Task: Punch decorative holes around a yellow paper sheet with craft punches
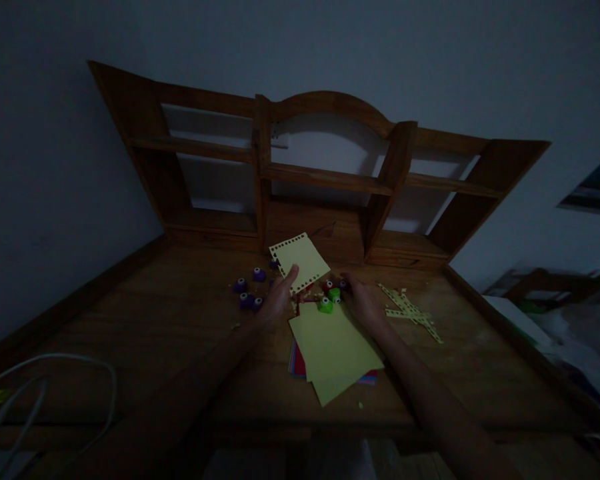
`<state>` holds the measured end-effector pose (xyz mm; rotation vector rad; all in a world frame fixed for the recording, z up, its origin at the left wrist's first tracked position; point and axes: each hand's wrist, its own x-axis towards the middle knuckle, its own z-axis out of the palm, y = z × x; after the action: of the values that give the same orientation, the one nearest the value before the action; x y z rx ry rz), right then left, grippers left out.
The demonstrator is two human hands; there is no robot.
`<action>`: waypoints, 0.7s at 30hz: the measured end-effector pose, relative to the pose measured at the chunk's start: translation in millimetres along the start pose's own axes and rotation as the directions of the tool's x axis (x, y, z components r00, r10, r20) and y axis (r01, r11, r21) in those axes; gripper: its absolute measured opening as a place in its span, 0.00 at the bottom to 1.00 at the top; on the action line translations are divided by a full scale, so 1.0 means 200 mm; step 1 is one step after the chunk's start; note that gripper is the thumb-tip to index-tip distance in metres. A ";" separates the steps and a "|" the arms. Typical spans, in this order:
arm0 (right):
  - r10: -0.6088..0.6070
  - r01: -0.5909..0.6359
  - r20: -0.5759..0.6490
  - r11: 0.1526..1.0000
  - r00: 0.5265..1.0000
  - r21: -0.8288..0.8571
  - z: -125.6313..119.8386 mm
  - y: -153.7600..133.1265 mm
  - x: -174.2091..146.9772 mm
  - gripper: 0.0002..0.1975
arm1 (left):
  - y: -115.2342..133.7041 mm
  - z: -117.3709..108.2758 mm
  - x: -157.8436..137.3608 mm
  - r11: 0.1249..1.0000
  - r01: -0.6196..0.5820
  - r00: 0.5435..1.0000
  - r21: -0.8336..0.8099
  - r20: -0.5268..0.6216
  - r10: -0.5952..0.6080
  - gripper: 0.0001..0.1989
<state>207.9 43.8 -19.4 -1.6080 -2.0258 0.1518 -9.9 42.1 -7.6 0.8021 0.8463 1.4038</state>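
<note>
My left hand [277,300] is closed on a pale yellow paper square [303,261], thumb on top, raised over the desk. Small holes run along several of its edges. My right hand [363,300] has its fingers curled at a dark purple craft punch [343,285]; the grip is partly hidden in the dim light. Beside it are two green craft punches [325,305] and a red craft punch [329,285]. Several purple craft punches [246,301] stand left of the paper. Under my hands lie yellow sheets [337,350] on a stack of coloured paper [299,363].
Punched yellow paper strips [410,308] lie crossed on the right of the wooden desk [180,320]. A wooden shelf unit [325,177] rises at the back. A white cable [80,358] loops at the front left. Small paper bits are scattered near the punches.
</note>
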 end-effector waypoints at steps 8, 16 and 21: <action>0.018 -0.018 0.007 1.000 1.000 0.003 0.00 -0.02 0.00 0.21 | 0.00 -0.02 0.01 0.981 -0.060 0.994 0.184 0.101 0.042 0.25; -0.065 0.079 -0.289 0.996 0.955 0.036 -0.06 -0.11 -0.02 0.18 | 0.01 -0.01 0.01 0.964 -0.199 0.979 0.177 0.072 0.189 0.21; -0.180 0.212 -0.211 0.967 0.961 0.139 -0.07 -0.26 -0.05 0.12 | 0.12 -0.05 0.03 0.943 -0.292 0.936 0.159 -0.158 0.316 0.20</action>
<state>171.1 15.8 10.5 -1.2633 -1.9524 0.0759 -30.8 48.6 8.3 0.9480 0.9946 1.7286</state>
